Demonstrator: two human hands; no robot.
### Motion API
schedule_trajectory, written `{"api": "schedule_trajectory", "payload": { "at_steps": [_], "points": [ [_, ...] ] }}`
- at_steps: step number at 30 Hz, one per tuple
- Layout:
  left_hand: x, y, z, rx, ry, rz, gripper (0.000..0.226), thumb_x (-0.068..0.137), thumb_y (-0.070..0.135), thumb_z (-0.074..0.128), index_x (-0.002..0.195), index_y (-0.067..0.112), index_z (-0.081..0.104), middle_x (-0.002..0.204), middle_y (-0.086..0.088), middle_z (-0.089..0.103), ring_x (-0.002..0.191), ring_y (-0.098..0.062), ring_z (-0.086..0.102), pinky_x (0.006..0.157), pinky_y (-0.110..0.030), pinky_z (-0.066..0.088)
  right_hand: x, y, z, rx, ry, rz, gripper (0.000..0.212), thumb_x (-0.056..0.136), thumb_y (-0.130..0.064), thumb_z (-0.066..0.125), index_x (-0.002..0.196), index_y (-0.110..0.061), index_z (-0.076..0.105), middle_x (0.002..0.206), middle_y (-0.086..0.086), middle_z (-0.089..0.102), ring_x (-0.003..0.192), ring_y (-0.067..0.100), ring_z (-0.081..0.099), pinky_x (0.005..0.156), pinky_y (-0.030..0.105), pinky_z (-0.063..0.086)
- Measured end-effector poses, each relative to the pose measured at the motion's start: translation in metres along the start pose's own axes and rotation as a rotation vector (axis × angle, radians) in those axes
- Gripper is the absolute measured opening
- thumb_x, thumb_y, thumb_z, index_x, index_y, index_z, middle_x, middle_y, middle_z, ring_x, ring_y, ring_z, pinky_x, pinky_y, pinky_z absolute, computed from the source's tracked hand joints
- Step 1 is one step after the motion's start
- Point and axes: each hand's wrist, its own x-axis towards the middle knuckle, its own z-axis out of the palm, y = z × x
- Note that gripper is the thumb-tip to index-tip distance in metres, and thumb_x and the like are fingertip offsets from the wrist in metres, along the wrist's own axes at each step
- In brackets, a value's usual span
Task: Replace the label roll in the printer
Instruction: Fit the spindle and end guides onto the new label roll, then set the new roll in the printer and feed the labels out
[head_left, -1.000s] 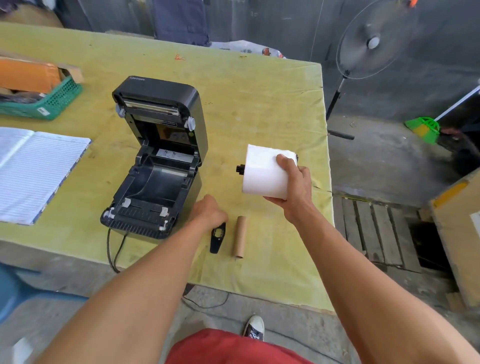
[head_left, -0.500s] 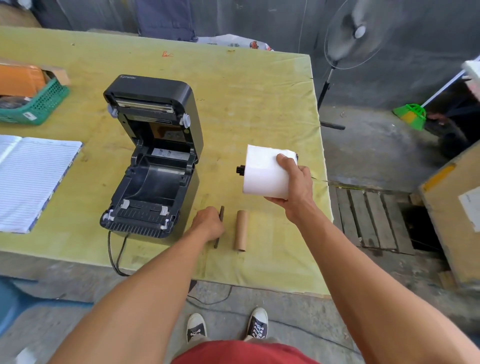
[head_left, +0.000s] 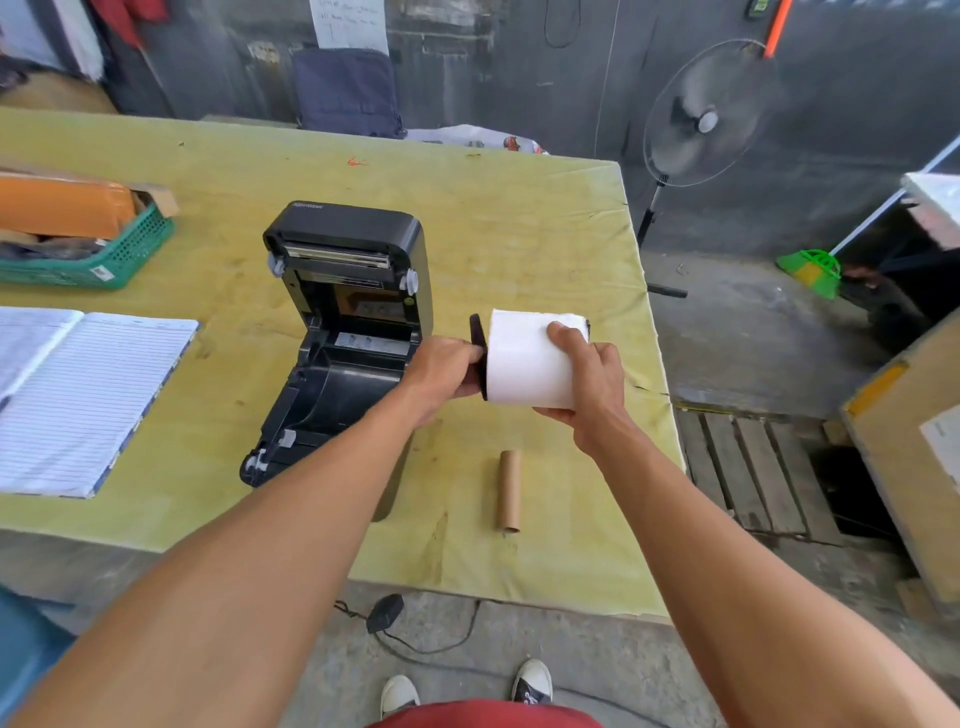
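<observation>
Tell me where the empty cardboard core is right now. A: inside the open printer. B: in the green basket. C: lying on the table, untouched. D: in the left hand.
C: the cardboard core lies flat on the table near its front edge, apart from both hands. The left hand grips the black end piece and the right hand holds the label roll.

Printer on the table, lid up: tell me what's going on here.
A person is midway through swapping the roll. The right hand grips a full white label roll above the table, and the left hand holds a black holder piece against the roll's left end. The printer stands open with no roll in its bay. An empty cardboard core lies on the table nearer the person.
</observation>
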Motion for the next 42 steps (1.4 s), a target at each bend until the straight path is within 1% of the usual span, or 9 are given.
{"api": "schedule_trajectory", "payload": {
  "at_steps": [3, 6, 11, 15, 19, 24, 27, 34, 42],
  "points": [
    [-0.004, 0.009, -0.008, 0.031, -0.037, 0.046, 0.021, 0.083, -0.004, 0.05, 0.066, 0.002, 0.062, 0.06, -0.004, 0.069, 0.068, -0.021, 0.067, 0.064, -0.033, 0.058, -0.003, -0.002, 0.008, -0.002, 0.006, -0.012, 0.076, 0.061, -0.056, 0.075, 0.114, -0.01, 0.047, 0.106, 0.001, 0.061, 0.095, 0.025, 0.066, 0.065, 0.05, 0.063],
    [-0.005, 0.012, -0.018, -0.013, -0.077, 0.08, 0.021, 0.084, -0.009, 0.048, 0.081, -0.009, 0.069, 0.079, -0.014, 0.074, 0.073, -0.024, 0.072, 0.063, -0.03, 0.058, -0.004, -0.005, 0.013, 0.026, 0.005, -0.012, 0.075, 0.059, -0.056, 0.075, 0.113, -0.012, 0.049, 0.108, 0.002, 0.062, 0.095, 0.025, 0.066, 0.062, 0.047, 0.063],
    [-0.001, 0.016, -0.028, 0.048, -0.102, 0.231, 0.021, 0.092, -0.003, 0.058, 0.109, -0.002, 0.069, 0.097, -0.007, 0.074, 0.084, -0.019, 0.073, 0.069, -0.029, 0.061, -0.006, -0.013, 0.021, 0.043, -0.003, -0.028, 0.06, 0.061, -0.057, 0.074, 0.103, -0.021, 0.051, 0.112, 0.003, 0.062, 0.096, 0.027, 0.067, 0.061, 0.044, 0.062],
    [0.004, 0.023, -0.034, 0.119, -0.112, 0.289, 0.019, 0.089, 0.001, 0.064, 0.107, 0.002, 0.072, 0.101, -0.009, 0.073, 0.088, -0.019, 0.072, 0.077, -0.032, 0.061, -0.009, -0.017, 0.027, 0.04, 0.017, -0.041, 0.059, 0.062, -0.056, 0.074, 0.104, -0.022, 0.051, 0.113, 0.004, 0.062, 0.096, 0.026, 0.067, 0.06, 0.044, 0.062],
    [0.001, 0.024, -0.036, 0.111, -0.109, 0.214, 0.012, 0.091, 0.019, 0.064, 0.096, 0.014, 0.073, 0.1, -0.004, 0.074, 0.089, -0.018, 0.072, 0.074, -0.035, 0.06, -0.013, -0.017, 0.032, 0.038, 0.043, -0.056, 0.063, 0.064, -0.055, 0.073, 0.11, -0.017, 0.053, 0.113, 0.006, 0.064, 0.094, 0.027, 0.068, 0.059, 0.043, 0.062],
    [-0.011, 0.023, -0.036, 0.05, -0.236, 0.086, 0.052, 0.073, 0.059, 0.065, 0.105, 0.017, 0.067, 0.111, 0.0, 0.068, 0.101, -0.021, 0.066, 0.081, -0.049, 0.056, -0.02, -0.008, 0.041, 0.019, 0.089, -0.04, 0.07, 0.061, -0.058, 0.074, 0.113, -0.015, 0.051, 0.112, 0.006, 0.064, 0.094, 0.027, 0.069, 0.062, 0.044, 0.063],
    [-0.017, 0.018, -0.04, 0.211, -0.182, 0.168, 0.049, 0.066, 0.05, 0.074, 0.099, 0.015, 0.066, 0.105, -0.003, 0.07, 0.096, -0.022, 0.068, 0.078, -0.052, 0.059, -0.026, -0.002, 0.048, -0.012, 0.066, -0.022, 0.072, 0.065, -0.058, 0.074, 0.115, -0.015, 0.047, 0.111, 0.005, 0.062, 0.093, 0.027, 0.07, 0.064, 0.044, 0.063],
    [-0.016, 0.005, -0.072, 0.08, -0.12, 0.151, 0.04, 0.083, 0.034, 0.074, 0.109, 0.005, 0.065, 0.106, -0.01, 0.069, 0.095, -0.026, 0.068, 0.079, -0.054, 0.058, -0.037, 0.015, 0.064, -0.013, -0.122, -0.068, 0.067, 0.075, -0.045, 0.077, 0.124, -0.018, 0.039, 0.119, 0.005, 0.058, 0.104, 0.021, 0.065, 0.085, 0.044, 0.058],
    [-0.024, -0.006, -0.099, 0.132, -0.082, 0.174, 0.037, 0.085, 0.028, 0.074, 0.112, 0.004, 0.064, 0.102, -0.006, 0.069, 0.091, -0.022, 0.069, 0.073, -0.046, 0.061, -0.046, 0.026, 0.076, -0.352, -0.029, -0.206, 0.066, 0.074, -0.052, 0.08, 0.12, -0.01, 0.057, 0.109, 0.006, 0.068, 0.085, 0.018, 0.064, 0.065, 0.028, 0.047]
  ]
}}
